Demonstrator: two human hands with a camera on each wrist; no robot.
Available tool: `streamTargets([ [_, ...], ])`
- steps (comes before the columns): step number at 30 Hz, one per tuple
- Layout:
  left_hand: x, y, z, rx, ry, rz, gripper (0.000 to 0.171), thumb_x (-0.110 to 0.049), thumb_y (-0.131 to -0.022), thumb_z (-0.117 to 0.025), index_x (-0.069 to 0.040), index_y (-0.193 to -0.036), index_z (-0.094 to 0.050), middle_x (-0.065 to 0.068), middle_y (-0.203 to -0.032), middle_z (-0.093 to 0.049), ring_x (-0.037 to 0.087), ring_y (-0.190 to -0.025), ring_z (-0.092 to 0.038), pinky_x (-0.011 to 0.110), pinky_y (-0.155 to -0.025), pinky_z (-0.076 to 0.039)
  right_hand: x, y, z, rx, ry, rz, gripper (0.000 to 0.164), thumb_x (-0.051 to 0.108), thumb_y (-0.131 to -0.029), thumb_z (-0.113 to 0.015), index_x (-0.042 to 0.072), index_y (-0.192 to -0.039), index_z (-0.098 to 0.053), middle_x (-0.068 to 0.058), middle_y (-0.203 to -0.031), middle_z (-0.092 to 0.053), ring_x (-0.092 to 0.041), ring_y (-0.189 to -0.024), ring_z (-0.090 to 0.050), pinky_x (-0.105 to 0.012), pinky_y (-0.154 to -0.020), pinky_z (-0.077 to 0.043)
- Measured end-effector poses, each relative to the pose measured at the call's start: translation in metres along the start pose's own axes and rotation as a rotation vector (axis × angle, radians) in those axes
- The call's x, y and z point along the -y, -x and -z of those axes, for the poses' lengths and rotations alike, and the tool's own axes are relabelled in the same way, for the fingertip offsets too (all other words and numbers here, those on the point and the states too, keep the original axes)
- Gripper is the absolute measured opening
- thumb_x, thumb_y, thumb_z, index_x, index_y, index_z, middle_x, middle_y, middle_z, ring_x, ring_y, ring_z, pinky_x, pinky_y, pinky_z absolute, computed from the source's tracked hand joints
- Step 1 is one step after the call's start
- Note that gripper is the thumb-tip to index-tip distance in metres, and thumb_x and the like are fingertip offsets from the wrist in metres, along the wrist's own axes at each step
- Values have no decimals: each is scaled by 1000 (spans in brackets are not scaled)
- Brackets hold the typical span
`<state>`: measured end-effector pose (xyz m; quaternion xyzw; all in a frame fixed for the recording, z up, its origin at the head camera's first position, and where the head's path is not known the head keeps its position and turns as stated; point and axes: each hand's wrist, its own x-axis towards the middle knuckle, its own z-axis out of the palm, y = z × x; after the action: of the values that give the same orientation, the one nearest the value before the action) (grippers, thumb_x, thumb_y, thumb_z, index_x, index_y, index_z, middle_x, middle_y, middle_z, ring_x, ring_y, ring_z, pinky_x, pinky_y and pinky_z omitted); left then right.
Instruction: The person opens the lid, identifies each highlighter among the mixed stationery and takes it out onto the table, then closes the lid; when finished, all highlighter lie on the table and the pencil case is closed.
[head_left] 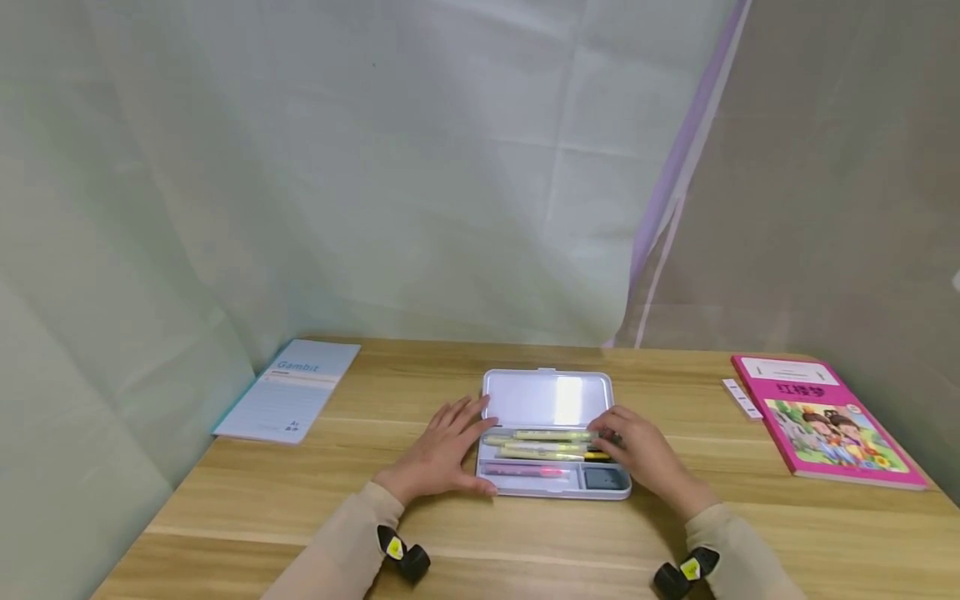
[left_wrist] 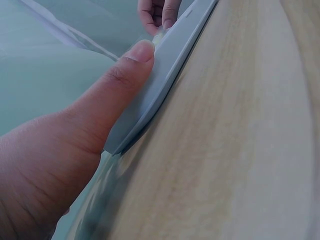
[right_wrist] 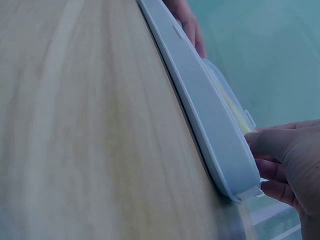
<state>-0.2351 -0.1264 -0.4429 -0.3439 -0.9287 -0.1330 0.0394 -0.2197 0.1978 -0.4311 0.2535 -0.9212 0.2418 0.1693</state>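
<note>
A white pencil case [head_left: 555, 493] lies with its lid [head_left: 525, 398] folded back on the table. Several yellow pens [head_left: 540, 455] fill its wider compartment; a pink pen [head_left: 525, 471] and a dark square piece [head_left: 602, 478] sit in the front compartments. My left hand [head_left: 442, 458] rests at the case's left end, fingers spread and thumb along the near side; in the left wrist view the thumb [left_wrist: 117, 85] touches the case wall. With curled fingers, my right hand [head_left: 637, 446] pinches the right end of a yellow pen [head_left: 555, 435] at the back of the compartment.
A pale notebook [head_left: 292, 390] lies at the table's left edge. To the right are a pink picture book [head_left: 825, 421] and a small white strip [head_left: 742, 398] beside it. Hanging cloth [head_left: 450, 167] closes off the back and sides of the wooden table [head_left: 525, 550].
</note>
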Motion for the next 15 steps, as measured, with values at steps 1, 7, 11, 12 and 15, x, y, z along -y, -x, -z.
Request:
streamTargets([
  [1, 0, 0, 1, 1, 1, 3, 98, -70, -68, -69, -18, -147, -39, 7, -162, -19, 37, -146, -21, 57, -119, -18, 0, 0, 1, 3, -6, 0, 16, 5, -79, -76, 11, -93, -70, 6, -84, -61, -5, -75, -56, -27, -68, -54],
  [7, 0, 0, 0, 4, -11, -4, 98, -70, -69, -69, -18, -147, -38, 8, -162, -19, 38, -146, -22, 58, -118, -20, 0, -2, 6, 38, -32, -38, 13, 5, -82, -73, 11, -94, -70, 5, -86, -62, -6, -76, -58, -25, -68, -54],
  [11, -1, 1, 1, -2, -5, -14, 98, -69, -69, -69, -17, -147, -39, 8, -161, -20, 39, -145, -24, 58, -117, -22, 0, -3, 9, 34, -49, -38, 12, 4, -83, -72, 10, -93, -70, 4, -86, -62, -6, -75, -57, -22, -66, -53],
  [12, -2, 1, 1, -1, -3, -11, 98, -69, -69, -69, -17, -147, -39, 8, -162, -20, 39, -145, -24, 58, -117, -21, 1, -3, 10, 31, -54, -39, 12, 4, -83, -72, 9, -93, -70, 4, -86, -62, -6, -75, -57, -22, -65, -52],
  [15, -1, 1, 2, 3, -5, -10, 98, -69, -70, -69, -18, -147, -39, 8, -162, -19, 39, -145, -24, 57, -117, -22, 2, -3, 12, 27, -70, -37, 12, 4, -83, -71, 10, -94, -70, 4, -86, -62, -3, -75, -55, -20, -64, -51],
])
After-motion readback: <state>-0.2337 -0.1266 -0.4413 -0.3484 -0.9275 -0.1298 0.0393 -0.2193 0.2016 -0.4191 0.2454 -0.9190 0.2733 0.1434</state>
